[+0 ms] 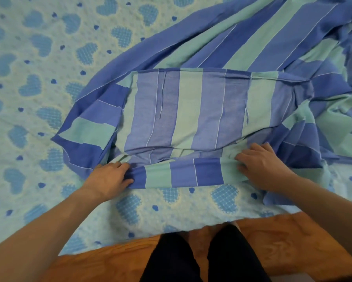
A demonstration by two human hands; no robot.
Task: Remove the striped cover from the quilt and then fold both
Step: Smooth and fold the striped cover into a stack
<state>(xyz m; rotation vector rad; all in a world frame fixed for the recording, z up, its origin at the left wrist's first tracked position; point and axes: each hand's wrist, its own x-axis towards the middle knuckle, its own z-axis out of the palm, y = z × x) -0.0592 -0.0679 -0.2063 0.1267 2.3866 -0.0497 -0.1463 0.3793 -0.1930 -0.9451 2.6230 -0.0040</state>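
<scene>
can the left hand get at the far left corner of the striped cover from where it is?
Probably yes. The left hand grips the striped cover at its near edge; the far left corner lies exposed on the heart-print sheet, nothing between.

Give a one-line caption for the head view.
Both hands, left hand and right hand, grip the near edge of the striped cover on the heart-patterned bedsheet.

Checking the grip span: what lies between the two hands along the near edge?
In the head view, only a taut band of the striped cover runs from the left hand to the right hand.
</scene>
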